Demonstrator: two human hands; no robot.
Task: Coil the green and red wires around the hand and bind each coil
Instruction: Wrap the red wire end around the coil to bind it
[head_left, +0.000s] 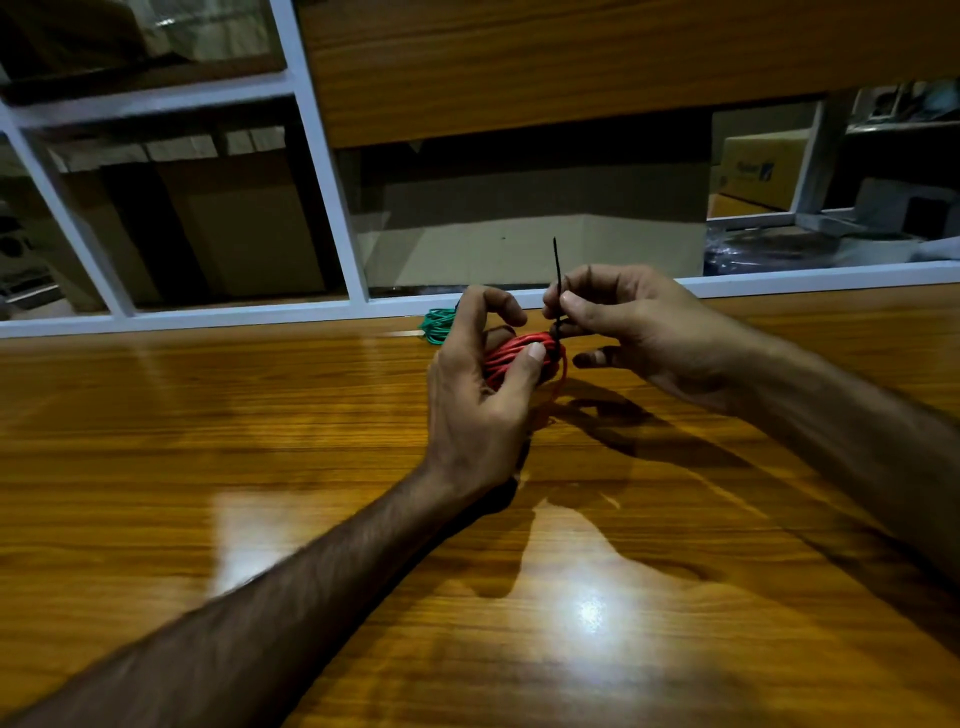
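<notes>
A coil of red wire (511, 352) is held above the wooden table, gripped by my left hand (478, 395) with the thumb pressing on its strands. A thin black tie (557, 275) wraps the coil's right end and sticks straight up. My right hand (623, 322) pinches that tie between thumb and forefinger just above the coil. A green wire coil (437, 325) lies on the table behind my left hand, partly hidden by it.
The glossy wooden table (260, 441) stretches wide in front. A white-framed glass partition (332, 208) runs along its far edge, with cardboard boxes behind it. A wooden panel (571, 62) hangs above.
</notes>
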